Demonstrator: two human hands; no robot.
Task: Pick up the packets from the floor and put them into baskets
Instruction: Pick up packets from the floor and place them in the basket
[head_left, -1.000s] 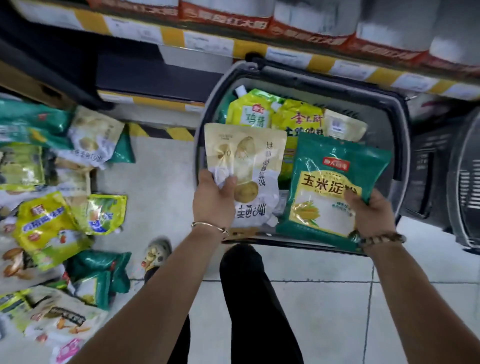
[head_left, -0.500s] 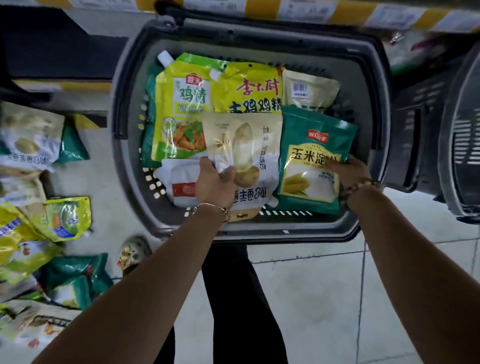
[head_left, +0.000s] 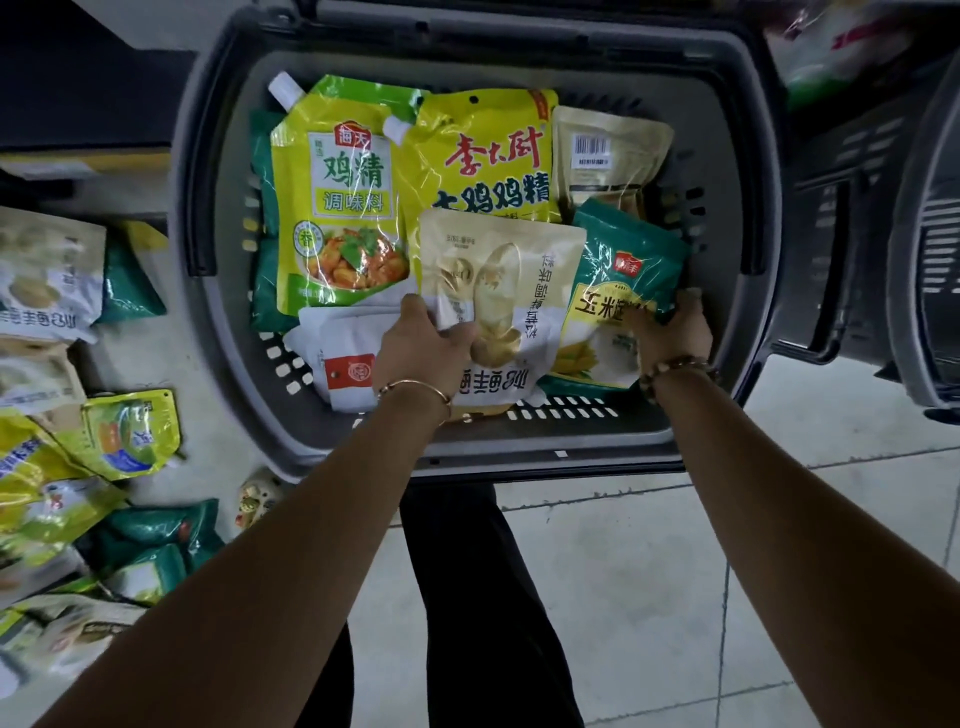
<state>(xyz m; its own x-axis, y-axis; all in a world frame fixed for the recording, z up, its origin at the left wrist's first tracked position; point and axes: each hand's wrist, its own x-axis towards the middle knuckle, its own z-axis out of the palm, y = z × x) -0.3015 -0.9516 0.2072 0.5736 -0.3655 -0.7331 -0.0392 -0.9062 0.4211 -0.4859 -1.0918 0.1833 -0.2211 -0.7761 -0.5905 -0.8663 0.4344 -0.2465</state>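
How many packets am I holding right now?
2: a cream packet gripped by the left hand, and a green packet gripped by the right hand, both inside the grey basket. Others could hide underneath.

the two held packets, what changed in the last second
The left hand lowered its cream packet and the right hand its green packet from above the near rim down into the basket. Both still grip them. The floor pile looks unchanged.

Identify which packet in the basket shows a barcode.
The beige packet in the far right corner of the basket; no other shows a barcode.
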